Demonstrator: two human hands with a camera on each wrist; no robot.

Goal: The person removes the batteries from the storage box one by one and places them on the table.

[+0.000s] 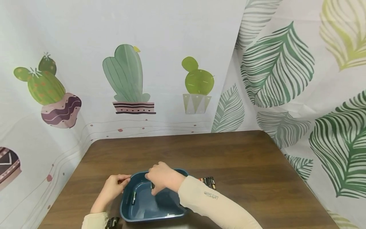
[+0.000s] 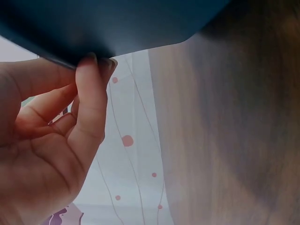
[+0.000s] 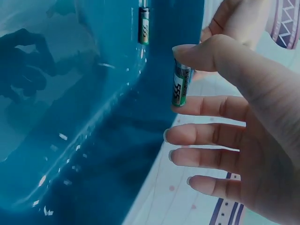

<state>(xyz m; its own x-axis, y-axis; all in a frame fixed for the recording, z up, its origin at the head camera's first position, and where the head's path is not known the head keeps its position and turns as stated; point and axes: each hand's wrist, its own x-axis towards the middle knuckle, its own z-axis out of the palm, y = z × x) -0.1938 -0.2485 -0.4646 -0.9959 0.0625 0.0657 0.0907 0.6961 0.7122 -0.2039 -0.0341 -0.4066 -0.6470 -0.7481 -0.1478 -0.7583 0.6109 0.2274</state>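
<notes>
My right hand point(image 1: 163, 177) is over a dark blue plastic basin point(image 1: 151, 218). It pinches a small green and black battery point(image 3: 180, 84) by its ends between thumb and index finger, while the other fingers stay extended. A similar battery point(image 1: 134, 197) lies on the basin's floor toward the left side; the right wrist view shows this lying battery point(image 3: 144, 26) near the wall. At the far left corner, my left hand point(image 1: 114, 189) grips the basin's rim between thumb and fingers, as the left hand point(image 2: 56, 122) also shows in the left wrist view.
Several batteries point(image 1: 210, 182) lie side by side on the brown wooden table point(image 1: 243, 159), right of the basin and partly behind my right sleeve point(image 1: 211, 200). Behind the table hangs a white cloth point(image 1: 166, 63) printed with cacti. A dark object point(image 1: 112, 222) sits by my left cuff.
</notes>
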